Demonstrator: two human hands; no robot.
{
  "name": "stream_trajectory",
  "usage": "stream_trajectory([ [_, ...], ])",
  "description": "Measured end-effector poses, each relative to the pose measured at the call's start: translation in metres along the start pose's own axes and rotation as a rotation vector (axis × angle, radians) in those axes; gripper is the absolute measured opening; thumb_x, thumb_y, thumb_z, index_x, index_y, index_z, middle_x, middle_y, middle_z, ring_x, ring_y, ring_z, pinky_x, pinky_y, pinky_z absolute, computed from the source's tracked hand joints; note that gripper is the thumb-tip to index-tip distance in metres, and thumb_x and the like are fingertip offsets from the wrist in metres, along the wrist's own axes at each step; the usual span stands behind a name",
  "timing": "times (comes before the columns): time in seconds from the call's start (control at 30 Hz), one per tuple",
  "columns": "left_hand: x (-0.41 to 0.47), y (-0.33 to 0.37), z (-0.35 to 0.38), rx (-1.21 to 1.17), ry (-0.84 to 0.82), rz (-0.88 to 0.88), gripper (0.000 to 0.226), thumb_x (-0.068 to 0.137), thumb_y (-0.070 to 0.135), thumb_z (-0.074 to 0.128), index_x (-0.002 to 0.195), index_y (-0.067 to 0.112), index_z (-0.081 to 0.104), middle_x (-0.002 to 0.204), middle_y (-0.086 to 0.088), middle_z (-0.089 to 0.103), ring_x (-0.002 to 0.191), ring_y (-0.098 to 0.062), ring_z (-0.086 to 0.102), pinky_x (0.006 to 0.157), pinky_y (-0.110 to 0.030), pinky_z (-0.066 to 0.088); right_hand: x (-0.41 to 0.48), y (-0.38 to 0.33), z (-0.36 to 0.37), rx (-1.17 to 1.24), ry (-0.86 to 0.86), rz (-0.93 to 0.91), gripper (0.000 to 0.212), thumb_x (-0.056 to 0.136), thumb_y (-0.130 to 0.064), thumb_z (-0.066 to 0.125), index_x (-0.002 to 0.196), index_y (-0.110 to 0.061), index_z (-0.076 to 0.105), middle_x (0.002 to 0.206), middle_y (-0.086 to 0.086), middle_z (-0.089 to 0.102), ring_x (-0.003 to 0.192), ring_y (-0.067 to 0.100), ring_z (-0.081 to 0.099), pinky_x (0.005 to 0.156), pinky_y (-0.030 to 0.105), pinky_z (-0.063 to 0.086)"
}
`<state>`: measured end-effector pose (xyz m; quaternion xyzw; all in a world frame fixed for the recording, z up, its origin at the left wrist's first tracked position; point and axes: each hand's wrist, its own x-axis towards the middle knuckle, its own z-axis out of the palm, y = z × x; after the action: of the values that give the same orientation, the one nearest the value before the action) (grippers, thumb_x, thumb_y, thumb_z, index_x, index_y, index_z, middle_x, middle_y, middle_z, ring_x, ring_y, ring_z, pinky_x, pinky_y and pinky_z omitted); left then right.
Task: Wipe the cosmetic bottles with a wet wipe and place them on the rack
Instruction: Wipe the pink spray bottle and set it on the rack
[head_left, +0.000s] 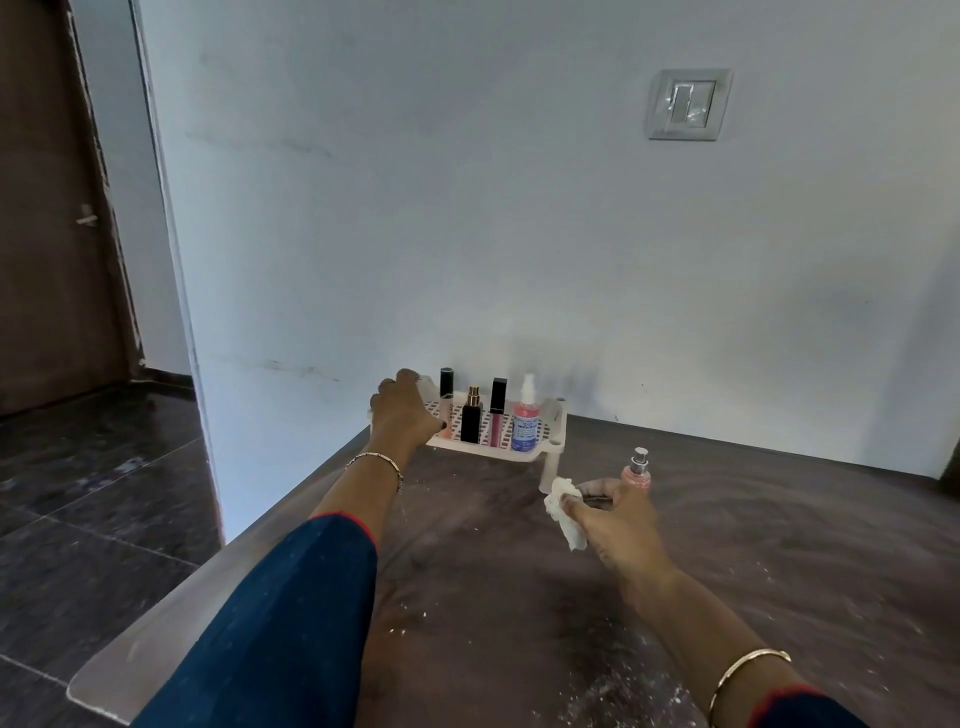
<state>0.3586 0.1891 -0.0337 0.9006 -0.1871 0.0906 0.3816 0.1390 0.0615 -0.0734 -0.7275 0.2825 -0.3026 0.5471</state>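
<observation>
Dark counter (519, 613), white rack (537, 423) at the back wall holding four bottles. Left hand (402, 408) rests curled on rack's left end; what it grips, cannot tell. Right hand (618, 519) pinches the wet wipe (563, 512). Pink spray bottle (638, 470) stands upright just beyond right hand, touching or not unclear; nearer it than the left.

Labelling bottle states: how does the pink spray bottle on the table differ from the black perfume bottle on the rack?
The pink spray bottle stands on the table, off the rack; the black perfume bottle stands on the rack. The pink one is rounded with a silver top; the black one is square with a gold top. Both stand upright.
</observation>
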Motion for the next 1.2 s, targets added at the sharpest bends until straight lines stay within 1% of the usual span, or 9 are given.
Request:
stream_trajectory([
  [0.1, -0.010, 0.016, -0.008, -0.015, 0.005, 0.017, 0.074, 0.073, 0.021, 0.075, 0.135, 0.013, 0.035, 0.128, -0.015, 0.049, 0.124, -0.030, 0.041, 0.103, -0.037, 0.033, -0.014, -0.007, -0.010, 0.008, 0.012, 0.008, 0.011, 0.083, -0.009, 0.070, 0.091, -0.001, 0.066, 0.082, 0.010, 0.070, 0.063, 0.011, 0.061, 0.042, 0.009, 0.042],
  [0.17, -0.020, 0.031, -0.012, -0.051, 0.003, 0.058, 0.069, 0.074, 0.020, 0.074, 0.133, 0.014, 0.039, 0.126, -0.013, 0.052, 0.124, -0.028, 0.042, 0.102, -0.035, 0.033, -0.027, -0.009, -0.019, 0.027, 0.013, 0.016, 0.013, 0.082, -0.009, 0.072, 0.090, -0.001, 0.066, 0.081, 0.011, 0.070, 0.062, 0.012, 0.062, 0.044, 0.013, 0.045],
  [0.3, -0.048, 0.065, -0.011, -0.069, -0.013, 0.209, 0.039, 0.076, 0.028, 0.071, 0.112, 0.019, 0.059, 0.115, -0.009, 0.059, 0.113, -0.025, 0.050, 0.096, -0.032, 0.037, -0.050, -0.011, -0.040, 0.073, 0.014, 0.027, 0.012, 0.080, -0.006, 0.073, 0.083, -0.001, 0.062, 0.076, 0.012, 0.067, 0.061, 0.015, 0.059, 0.052, 0.023, 0.048],
  [0.47, -0.089, 0.113, 0.009, -0.170, -0.209, 0.380, 0.007, 0.082, 0.024, 0.068, 0.088, 0.021, 0.068, 0.100, -0.002, 0.068, 0.101, -0.017, 0.061, 0.080, -0.020, 0.040, -0.067, -0.008, -0.070, 0.117, -0.007, 0.046, 0.012, 0.080, 0.003, 0.071, 0.083, 0.006, 0.060, 0.059, 0.010, 0.060, 0.048, 0.016, 0.052, 0.039, 0.019, 0.041],
  [0.57, -0.102, 0.136, 0.030, -0.164, -0.298, 0.393, 0.013, 0.085, 0.023, 0.065, 0.096, 0.023, 0.070, 0.102, 0.003, 0.069, 0.101, -0.014, 0.062, 0.082, -0.020, 0.044, -0.066, -0.006, -0.087, 0.103, 0.016, 0.041, 0.011, 0.079, 0.005, 0.070, 0.083, 0.006, 0.060, 0.058, 0.009, 0.059, 0.048, 0.016, 0.051, 0.039, 0.020, 0.040],
  [0.7, -0.108, 0.153, 0.053, -0.079, -0.316, 0.345, 0.025, 0.084, 0.029, 0.066, 0.107, 0.020, 0.068, 0.112, 0.000, 0.069, 0.108, -0.018, 0.061, 0.096, -0.035, 0.048, -0.059, 0.001, -0.108, 0.112, 0.047, 0.035, 0.010, 0.079, 0.004, 0.070, 0.083, 0.004, 0.060, 0.060, 0.008, 0.061, 0.054, 0.020, 0.054, 0.044, 0.023, 0.044],
  [0.9, -0.114, 0.161, 0.070, -0.009, -0.290, 0.340, 0.007, 0.083, 0.019, 0.068, 0.089, 0.021, 0.072, 0.100, 0.000, 0.072, 0.096, -0.017, 0.065, 0.088, -0.035, 0.053, -0.055, 0.013, -0.131, 0.143, 0.087, 0.043, 0.017, 0.078, -0.003, 0.074, 0.086, 0.006, 0.063, 0.062, 0.009, 0.066, 0.056, 0.018, 0.059, 0.049, 0.024, 0.045],
  [1.0, -0.120, 0.164, 0.068, 0.012, -0.289, 0.364, 0.006, 0.084, 0.015, 0.066, 0.085, 0.020, 0.069, 0.100, -0.002, 0.071, 0.093, -0.019, 0.065, 0.087, -0.035, 0.053, -0.059, 0.013, -0.138, 0.135, 0.094, 0.049, 0.013, 0.078, -0.002, 0.073, 0.085, 0.004, 0.063, 0.071, 0.014, 0.067, 0.059, 0.018, 0.060, 0.051, 0.025, 0.046],
  [1.2, -0.152, 0.180, 0.038, -0.076, -0.340, 0.453, 0.009, 0.082, 0.017, 0.069, 0.090, 0.015, 0.070, 0.096, -0.002, 0.072, 0.093, -0.016, 0.065, 0.085, -0.030, 0.052, -0.090, -0.002, -0.155, 0.131, 0.162, 0.024, 0.017, 0.078, -0.006, 0.076, 0.083, 0.001, 0.061, 0.063, 0.008, 0.063, 0.053, 0.017, 0.055, 0.048, 0.027, 0.044],
])
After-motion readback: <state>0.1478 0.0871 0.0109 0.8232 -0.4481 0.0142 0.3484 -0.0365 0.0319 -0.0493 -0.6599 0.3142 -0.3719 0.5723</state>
